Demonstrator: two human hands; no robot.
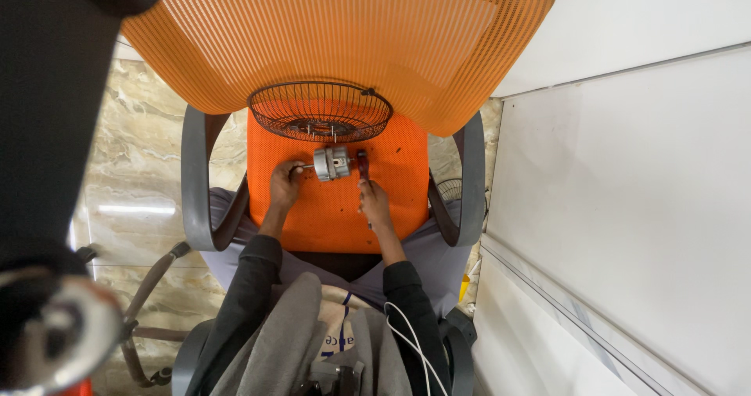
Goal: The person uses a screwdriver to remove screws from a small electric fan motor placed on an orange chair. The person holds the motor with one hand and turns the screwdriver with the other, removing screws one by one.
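Observation:
A small grey fan motor (332,163) lies on the orange seat (328,216) of an office chair. My left hand (285,183) grips the motor's shaft end at its left side. My right hand (375,200) holds a red-handled tool (363,163), its tip at the motor's right side. A black wire fan guard (321,111) lies on the seat just beyond the motor, against the orange mesh backrest (344,28).
Grey armrests (195,177) flank the seat on both sides. A white panel and wall (626,208) stand to the right. Marble floor (149,169) shows at left, with another chair's base (145,326) near my left arm. A dark blurred object (39,169) fills the left edge.

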